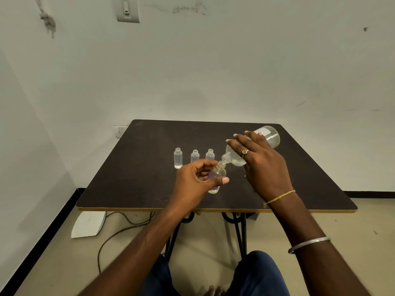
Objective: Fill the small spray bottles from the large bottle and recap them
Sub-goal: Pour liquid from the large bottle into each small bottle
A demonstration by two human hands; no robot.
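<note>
My right hand (261, 165) grips the large clear bottle (269, 136), tipped so its open neck points down and left onto the mouth of a small bottle. My left hand (195, 181) holds that small clear bottle (218, 171), which has a purple label and rests tilted on the dark table (136, 167). Three more small clear bottles stand uncapped in a row behind my left hand: the left one (178, 158), the middle one (195, 155), partly hidden by my fingers, and the right one (210, 154). No spray caps are in view.
The table stands against a white wall in a corner. Under it are black metal legs (240, 231), cables (119, 229) and a white object (88, 224) on the floor. My knees in blue trousers (258, 274) sit below the table's front edge.
</note>
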